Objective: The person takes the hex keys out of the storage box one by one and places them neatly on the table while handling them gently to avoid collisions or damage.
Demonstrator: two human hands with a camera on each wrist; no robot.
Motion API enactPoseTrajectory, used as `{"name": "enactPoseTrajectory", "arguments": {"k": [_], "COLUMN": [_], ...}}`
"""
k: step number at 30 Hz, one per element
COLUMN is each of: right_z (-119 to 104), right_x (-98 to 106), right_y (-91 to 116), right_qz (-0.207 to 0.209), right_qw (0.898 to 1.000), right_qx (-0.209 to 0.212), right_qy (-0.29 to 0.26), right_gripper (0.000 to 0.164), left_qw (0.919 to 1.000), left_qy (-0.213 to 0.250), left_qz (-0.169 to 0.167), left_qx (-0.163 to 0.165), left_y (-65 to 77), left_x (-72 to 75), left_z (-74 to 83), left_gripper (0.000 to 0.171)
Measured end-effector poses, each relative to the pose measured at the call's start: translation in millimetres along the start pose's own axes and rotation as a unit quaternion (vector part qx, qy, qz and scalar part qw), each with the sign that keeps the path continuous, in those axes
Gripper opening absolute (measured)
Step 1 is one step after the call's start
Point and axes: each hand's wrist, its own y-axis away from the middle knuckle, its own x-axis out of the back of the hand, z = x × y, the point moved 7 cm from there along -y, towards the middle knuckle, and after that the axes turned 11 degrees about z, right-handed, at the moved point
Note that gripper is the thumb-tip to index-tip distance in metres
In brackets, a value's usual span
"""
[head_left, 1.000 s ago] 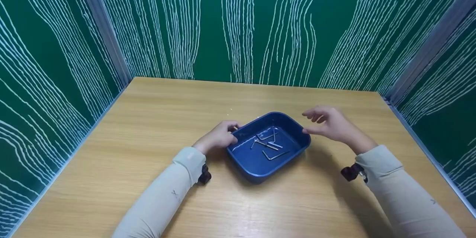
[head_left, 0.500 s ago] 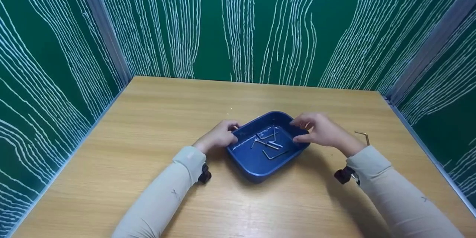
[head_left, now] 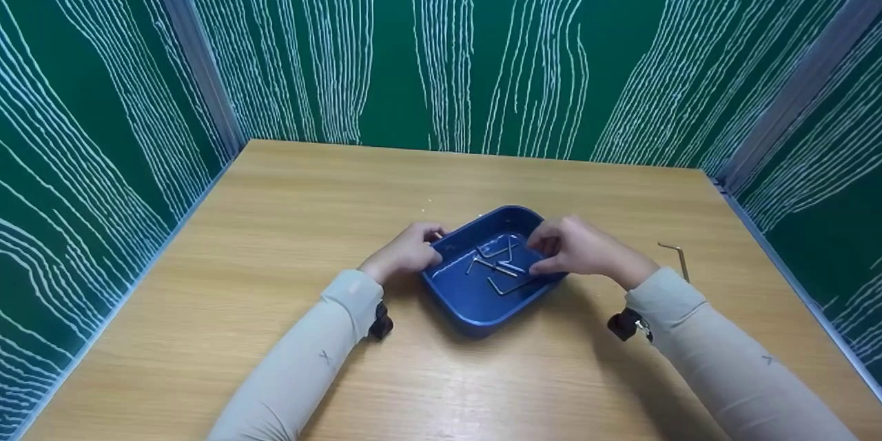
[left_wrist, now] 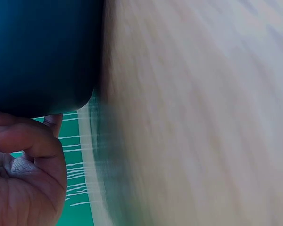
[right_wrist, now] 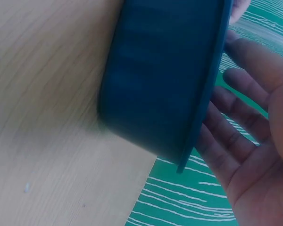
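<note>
A blue plastic bin point(head_left: 475, 303) stands at an angle on the table, with several metal hex keys point(head_left: 495, 267) lying loose on its floor. My left hand point(head_left: 408, 248) grips the bin's left side; in the left wrist view its curled fingers meet the dark wall. Over the right rim reaches my right hand point(head_left: 579, 248), thumb and fingers apart above the hex keys at that end. Its fingertips are inside the bin, and in the right wrist view the rim hides them. I see nothing held in that hand.
Another hex key point(head_left: 679, 260) lies on the wooden table point(head_left: 331, 186) to the right, beyond my right wrist. Tiny pale specks dot the wood behind the bin. Green walls point(head_left: 386, 48) with white lines close in the back and sides.
My right hand has moved left and down from beside the bin to over its inside. The hex key on the table has come into sight behind the right wrist. My left hand stays put.
</note>
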Motion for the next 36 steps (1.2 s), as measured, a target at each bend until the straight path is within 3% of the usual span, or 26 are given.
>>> {"name": "enactPoseTrajectory", "arguments": {"k": [21,29,36], "right_z": [-7.1,-13.2,-14.7], "right_x": [-41.7,-50.9,-58.6], "right_y": [-12.4,-17.8,-22.9], "right_qz": [-0.125,-0.136,-0.162], "right_qw": [0.992,0.99,0.985], "right_qx": [-0.011,0.02,0.016], "right_qy": [0.018,0.022,0.053], "right_gripper": [0.03,0.022,0.019], "left_qw": [1.0,0.9999,1.0], "left_qy": [0.001,-0.003,-0.007], "left_qz": [0.002,-0.001,-0.001], "left_qx": [-0.002,-0.012,-0.007], "left_y": [1.0,0.5,-0.5], "left_x": [0.1,0.4,0.1], "left_z": [1.3,3.1,1.2], "left_gripper": [0.039,0.04,0.04]}}
